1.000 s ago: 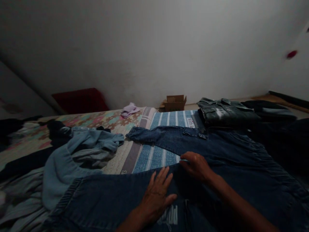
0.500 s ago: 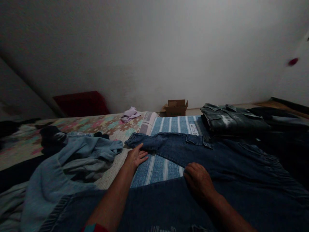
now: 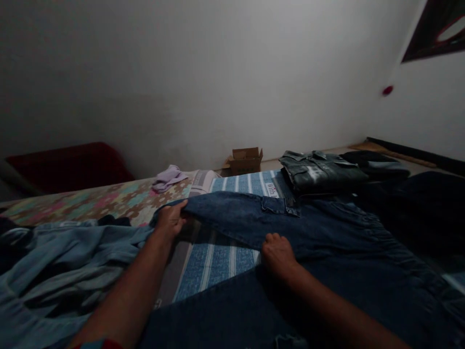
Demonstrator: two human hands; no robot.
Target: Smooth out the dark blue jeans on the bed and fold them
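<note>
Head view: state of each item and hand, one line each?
Dark jeans: spread flat, legs apart.
Left hand: gripping far leg's hem, lifted.
Right hand: fist pressed at the crotch.
Grey jacket: folded.
Cardboard box: flaps open.
Light blue garment: crumpled.
Lilac cloth: bunched.

Two bare forearms ran up from the lower edge of the picture, each ending in a bare hand. The left hand [image 3: 170, 221] and the right hand [image 3: 276, 253] wore no rings, watch or gloves that the dim light showed. The left arm carried a short sleeve [image 3: 95, 344] at the bottom edge, red with a teal band just above it. The right arm was bare as far as it could be seen.
</note>
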